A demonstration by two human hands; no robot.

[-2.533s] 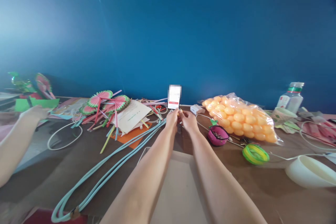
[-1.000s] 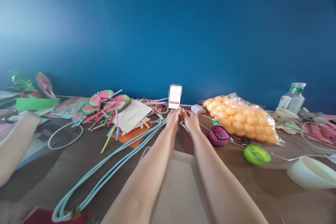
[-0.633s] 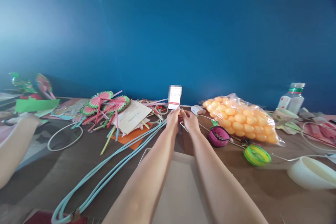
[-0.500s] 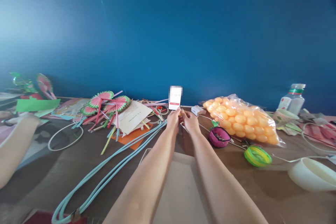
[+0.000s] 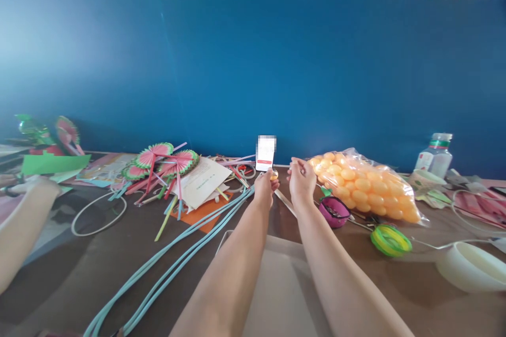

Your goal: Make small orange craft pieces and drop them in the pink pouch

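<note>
My left hand is closed, pinching a small orange ball between its fingertips above the table. My right hand is raised a little to the right of it, fingers curled in a pinch; whatever it holds is too fine to see. The hands are a short gap apart. A thin white wire loop lies on the brown table under them. Just behind stands a white phone against the blue wall. A clear bag of orange balls lies to the right of my right hand.
A magenta bowl, a green-yellow ring, a white bowl and a bottle sit to the right. Paper fans, light blue tubes and a white hoop lie left. Another person's arm reaches in at far left.
My hands were together by the phone and have drawn apart; the right hand has lifted up and to the right. The view has tilted up slightly.
</note>
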